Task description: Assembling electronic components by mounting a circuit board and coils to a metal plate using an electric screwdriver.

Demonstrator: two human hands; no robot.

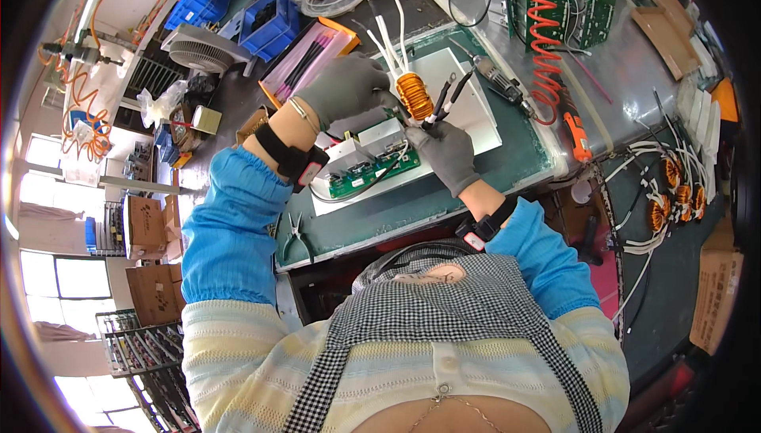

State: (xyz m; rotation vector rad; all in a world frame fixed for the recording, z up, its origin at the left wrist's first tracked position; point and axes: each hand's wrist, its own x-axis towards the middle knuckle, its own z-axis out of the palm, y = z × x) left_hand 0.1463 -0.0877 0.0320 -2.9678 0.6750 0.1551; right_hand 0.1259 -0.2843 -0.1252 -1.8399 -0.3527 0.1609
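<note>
left hand [345, 88] clamps the orange coil [414, 94] upright, leads clear above; right hand [448, 151] pinches its black-tipped wires [444, 100] just below, over the green circuit board [372, 173].

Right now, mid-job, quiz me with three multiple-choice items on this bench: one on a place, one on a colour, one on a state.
1. Where do the pliers lie?
A. on the green mat's near left corner
B. in the blue bin
C. on the white plate

2. What colour is the winding of the toroidal coil?
A. blue
B. copper-orange
C. black

3. How is the coil held?
A. lying untouched on the mat
B. hanging from the coiled hose
C. gripped by the left hand, the right hand at its leads

Answers: 1 A, the pliers rest at the edge of the green mat by the left sleeve. 2 B, the winding is copper-orange. 3 C, gloved left fingers close on the coil above the green circuit board.
</note>
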